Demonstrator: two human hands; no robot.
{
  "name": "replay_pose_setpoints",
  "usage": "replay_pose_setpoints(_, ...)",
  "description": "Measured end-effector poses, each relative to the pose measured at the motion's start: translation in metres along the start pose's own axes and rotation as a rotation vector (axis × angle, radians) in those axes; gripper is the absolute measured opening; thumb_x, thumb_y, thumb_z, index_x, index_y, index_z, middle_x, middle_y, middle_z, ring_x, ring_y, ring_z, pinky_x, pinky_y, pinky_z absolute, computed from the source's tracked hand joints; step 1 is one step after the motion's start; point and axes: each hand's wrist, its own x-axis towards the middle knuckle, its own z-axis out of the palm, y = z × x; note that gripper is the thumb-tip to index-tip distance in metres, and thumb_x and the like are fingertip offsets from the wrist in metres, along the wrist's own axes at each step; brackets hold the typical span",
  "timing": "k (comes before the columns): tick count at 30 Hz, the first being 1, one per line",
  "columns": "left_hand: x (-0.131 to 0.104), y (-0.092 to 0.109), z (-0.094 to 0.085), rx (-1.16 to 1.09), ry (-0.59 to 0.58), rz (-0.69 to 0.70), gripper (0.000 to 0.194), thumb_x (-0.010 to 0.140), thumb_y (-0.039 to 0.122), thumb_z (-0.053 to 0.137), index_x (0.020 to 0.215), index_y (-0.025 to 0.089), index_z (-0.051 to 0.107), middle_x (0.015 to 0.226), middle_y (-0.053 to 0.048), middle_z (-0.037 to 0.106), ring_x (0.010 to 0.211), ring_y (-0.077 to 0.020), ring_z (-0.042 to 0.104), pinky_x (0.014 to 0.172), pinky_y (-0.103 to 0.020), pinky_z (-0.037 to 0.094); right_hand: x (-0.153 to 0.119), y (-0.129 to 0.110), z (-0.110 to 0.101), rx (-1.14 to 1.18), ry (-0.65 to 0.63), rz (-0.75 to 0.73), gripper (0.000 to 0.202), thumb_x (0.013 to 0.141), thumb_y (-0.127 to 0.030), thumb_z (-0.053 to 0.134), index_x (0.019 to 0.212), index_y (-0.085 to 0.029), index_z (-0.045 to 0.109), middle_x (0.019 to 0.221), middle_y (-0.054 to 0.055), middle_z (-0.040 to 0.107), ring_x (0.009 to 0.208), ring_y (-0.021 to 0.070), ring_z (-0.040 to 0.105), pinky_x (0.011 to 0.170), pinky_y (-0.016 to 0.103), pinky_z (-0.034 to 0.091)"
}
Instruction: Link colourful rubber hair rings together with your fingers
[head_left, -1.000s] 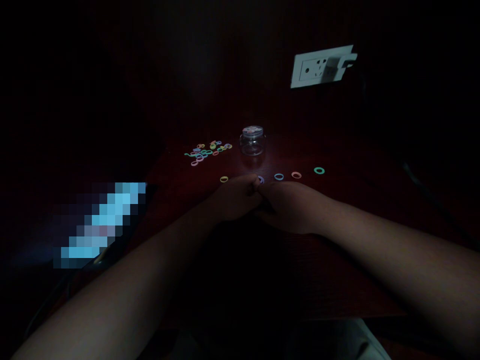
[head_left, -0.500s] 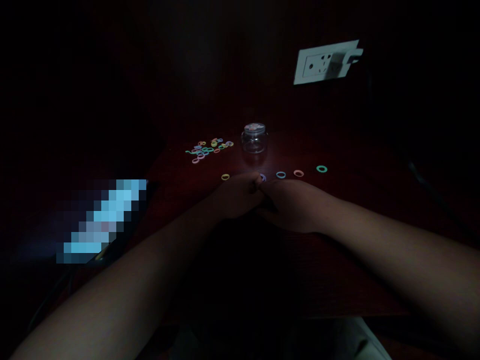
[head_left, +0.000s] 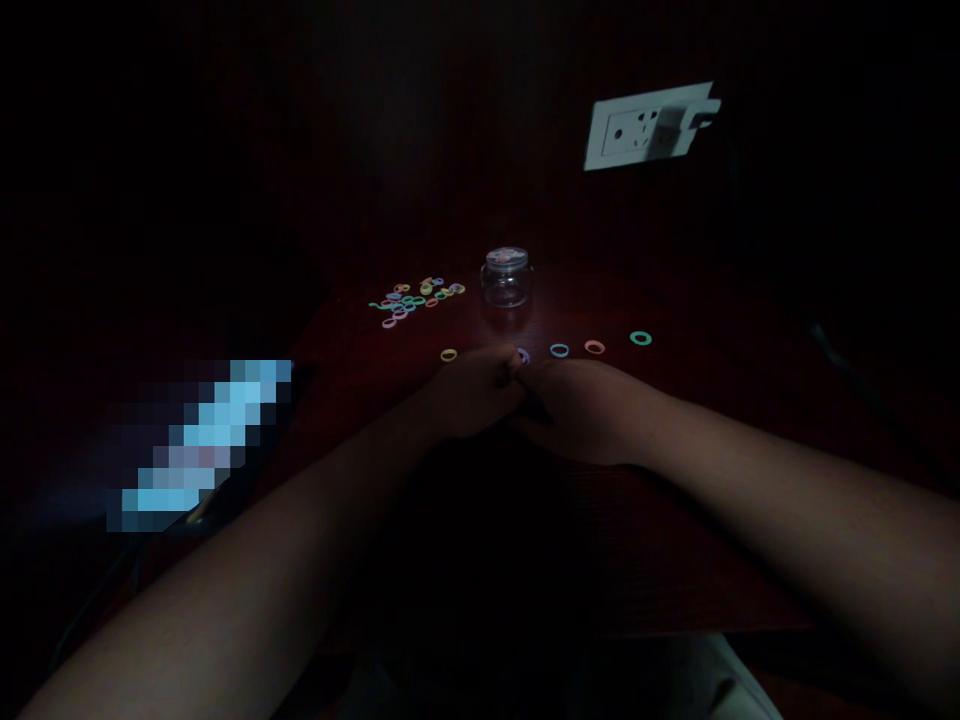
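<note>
In the dim head view, my left hand (head_left: 478,388) and my right hand (head_left: 576,408) meet over the dark red table, with their fingertips together. Both look curled closed; whatever may be pinched between them is hidden. Right behind the fingertips lies a purple ring (head_left: 523,356), partly covered, that looks like a small hair tie. A yellow ring (head_left: 448,355) rests beyond my left hand. Past my right hand, a blue ring (head_left: 559,350), a pink ring (head_left: 595,347) and a green ring (head_left: 640,338) lie spaced apart in a row.
A clear lidded jar (head_left: 506,280) stands behind the row. Left of it is a loose pile of coloured rings (head_left: 409,303). A bright pixelated screen (head_left: 206,440) sits at the left, beside my forearm. A wall socket (head_left: 634,130) holds a white plug (head_left: 701,115).
The view has shifted very slightly, moving the scene a little to the left. My hands keep the same pose and the rings lie as before.
</note>
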Motion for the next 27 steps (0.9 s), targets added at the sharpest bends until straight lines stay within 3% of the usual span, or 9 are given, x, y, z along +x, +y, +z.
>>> replay_pose_setpoints(13,-0.0006,-0.0023,0.0005,-0.020,0.006,0.018,0.008,0.076,0.024,0.047,0.077,0.016,0.049,0.072,0.001,0.054,0.066,-0.0111,0.049,0.058,-0.024,0.036,0.0003,0.0000,-0.0005,0.007,0.006,-0.005,0.035,0.078,-0.037,0.047,0.106,-0.017,0.053,0.097,0.009,0.065,0.086,0.0226,0.062,0.072,0.031,0.045)
replay_pose_setpoints(27,0.0002,-0.0029,0.0010,-0.015,-0.002,0.009,0.008,0.076,0.023,0.046,0.079,0.016,0.050,0.076,0.001,0.056,0.068,-0.0117,0.051,0.060,-0.024,0.038,0.0006,-0.0001,0.0013,0.006,-0.007,0.010,0.041,0.078,-0.038,0.049,0.113,-0.016,0.050,0.099,0.010,0.065,0.089,0.0233,0.061,0.075,0.031,0.044)
